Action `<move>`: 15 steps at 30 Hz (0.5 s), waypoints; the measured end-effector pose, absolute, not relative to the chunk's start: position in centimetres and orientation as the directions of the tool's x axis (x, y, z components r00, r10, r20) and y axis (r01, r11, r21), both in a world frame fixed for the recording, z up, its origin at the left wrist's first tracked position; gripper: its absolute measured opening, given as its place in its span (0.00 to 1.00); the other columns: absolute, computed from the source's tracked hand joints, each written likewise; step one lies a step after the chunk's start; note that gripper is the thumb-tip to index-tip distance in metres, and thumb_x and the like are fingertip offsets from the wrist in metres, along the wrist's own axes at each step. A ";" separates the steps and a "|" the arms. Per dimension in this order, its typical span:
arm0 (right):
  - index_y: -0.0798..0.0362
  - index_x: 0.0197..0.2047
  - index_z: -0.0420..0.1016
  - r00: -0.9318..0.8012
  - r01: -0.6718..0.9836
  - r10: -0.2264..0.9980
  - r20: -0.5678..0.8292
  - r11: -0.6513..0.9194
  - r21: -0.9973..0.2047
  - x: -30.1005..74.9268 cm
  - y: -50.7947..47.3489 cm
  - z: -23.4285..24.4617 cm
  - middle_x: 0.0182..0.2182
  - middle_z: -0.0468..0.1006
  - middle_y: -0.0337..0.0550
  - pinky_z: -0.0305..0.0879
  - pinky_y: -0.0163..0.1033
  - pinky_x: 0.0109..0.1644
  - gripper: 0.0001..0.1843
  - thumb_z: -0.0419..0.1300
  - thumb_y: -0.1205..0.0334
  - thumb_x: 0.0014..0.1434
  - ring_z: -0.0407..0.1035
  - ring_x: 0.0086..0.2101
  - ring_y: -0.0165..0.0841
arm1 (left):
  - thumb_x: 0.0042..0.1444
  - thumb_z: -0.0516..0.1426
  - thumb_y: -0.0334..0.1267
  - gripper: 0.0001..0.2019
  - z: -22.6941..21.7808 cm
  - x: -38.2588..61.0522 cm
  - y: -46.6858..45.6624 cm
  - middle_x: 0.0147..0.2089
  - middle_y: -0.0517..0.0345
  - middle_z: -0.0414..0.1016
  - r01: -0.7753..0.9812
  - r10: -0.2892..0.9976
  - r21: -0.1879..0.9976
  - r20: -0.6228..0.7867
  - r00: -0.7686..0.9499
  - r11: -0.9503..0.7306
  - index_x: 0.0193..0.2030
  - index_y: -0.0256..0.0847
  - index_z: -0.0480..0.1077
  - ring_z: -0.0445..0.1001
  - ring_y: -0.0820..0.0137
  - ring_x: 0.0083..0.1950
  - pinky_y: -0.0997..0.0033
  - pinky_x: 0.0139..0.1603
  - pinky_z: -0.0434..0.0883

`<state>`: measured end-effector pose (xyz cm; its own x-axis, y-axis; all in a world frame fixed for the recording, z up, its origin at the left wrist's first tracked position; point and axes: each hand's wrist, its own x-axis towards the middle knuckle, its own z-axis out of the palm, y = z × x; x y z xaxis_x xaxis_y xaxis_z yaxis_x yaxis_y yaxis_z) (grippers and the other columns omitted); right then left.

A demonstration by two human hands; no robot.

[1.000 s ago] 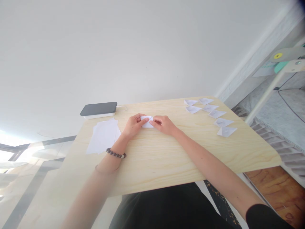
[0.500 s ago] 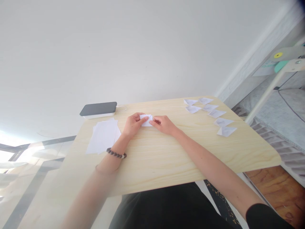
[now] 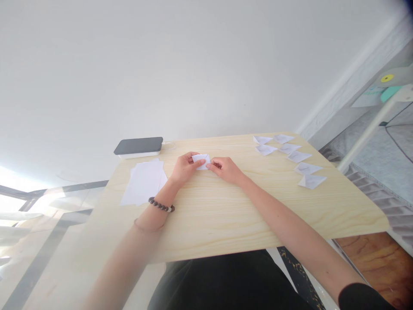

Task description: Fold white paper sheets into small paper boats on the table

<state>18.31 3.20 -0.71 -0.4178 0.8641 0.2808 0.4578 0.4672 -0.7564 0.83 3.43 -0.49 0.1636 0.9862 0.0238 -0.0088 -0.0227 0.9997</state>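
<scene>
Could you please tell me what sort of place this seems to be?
Probably a room in a home: a light table by a plain wall, with pleated cloth beyond its right side.

No readable text or numbers.

Small folded white paper (image 3: 200, 157) spans the space between my left fingers (image 3: 191, 157) and my right fingers (image 3: 211, 166), seen against the far half of the pale worktop (image 3: 206, 206). Roughly rectangular and wider from side to side, it shows me one broad face, with a diagonal fold line near the upper right corner. My left thumb (image 3: 198, 163) presses across that face; my right fingertips grip its lower right edge. Whether its underside touches the surface, I cannot tell.
</scene>
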 end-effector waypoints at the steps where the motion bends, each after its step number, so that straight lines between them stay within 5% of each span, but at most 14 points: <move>1: 0.55 0.20 0.60 -0.409 0.452 0.874 0.262 0.444 -0.774 18.3 3.2 -0.7 0.16 0.55 0.32 0.47 0.31 0.23 0.17 0.51 0.53 0.55 0.49 0.19 0.22 | 0.41 0.63 0.43 0.20 -0.4 0.9 3.4 0.34 0.55 0.74 -0.011 0.988 1.000 0.021 0.155 -0.020 0.39 0.35 0.68 0.71 0.71 0.33 0.70 0.36 0.67; 5: 0.55 0.25 0.65 -0.370 0.416 0.913 0.170 0.327 -0.849 18.3 3.4 -1.0 0.17 0.61 0.33 0.52 0.31 0.22 0.18 0.50 0.49 0.55 0.55 0.18 0.23 | 0.46 0.59 0.45 0.18 -0.3 0.9 3.2 0.38 0.53 0.75 0.019 0.986 0.996 0.079 0.145 -0.082 0.42 0.36 0.66 0.72 0.69 0.38 0.69 0.40 0.67; 8: 0.54 0.34 0.68 -0.329 0.389 0.901 0.282 0.402 -0.829 18.3 3.7 -1.3 0.26 0.69 0.38 0.58 0.31 0.25 0.15 0.53 0.50 0.54 0.60 0.22 0.24 | 0.50 0.57 0.44 0.13 -0.2 0.6 3.2 0.36 0.55 0.74 0.225 0.968 0.942 0.236 0.087 -0.250 0.40 0.38 0.68 0.71 0.70 0.38 0.70 0.40 0.67; 12: 0.50 0.46 0.66 -0.324 0.385 0.827 0.459 0.559 -0.734 18.2 3.8 -1.5 0.41 0.68 0.44 0.63 0.32 0.27 0.17 0.55 0.56 0.53 0.65 0.28 0.26 | 0.53 0.54 0.35 0.07 -0.2 0.4 3.0 0.36 0.57 0.69 0.554 0.821 0.644 0.553 0.141 -0.528 0.38 0.41 0.71 0.68 0.72 0.38 0.72 0.41 0.66; 15: 0.47 0.50 0.64 -0.350 0.402 0.782 0.516 0.623 -0.671 18.2 3.7 -1.6 0.46 0.66 0.45 0.64 0.32 0.26 0.18 0.54 0.58 0.55 0.66 0.32 0.28 | 0.53 0.52 0.29 0.10 -0.2 0.4 2.9 0.35 0.56 0.66 0.663 0.717 0.413 0.641 0.274 -0.624 0.39 0.42 0.71 0.66 0.71 0.39 0.70 0.42 0.64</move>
<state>18.25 3.74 -1.58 -0.3497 0.7819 0.5161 0.4020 0.6228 -0.6713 0.44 2.94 -0.23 0.2741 0.7166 0.6414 0.6634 -0.6237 0.4133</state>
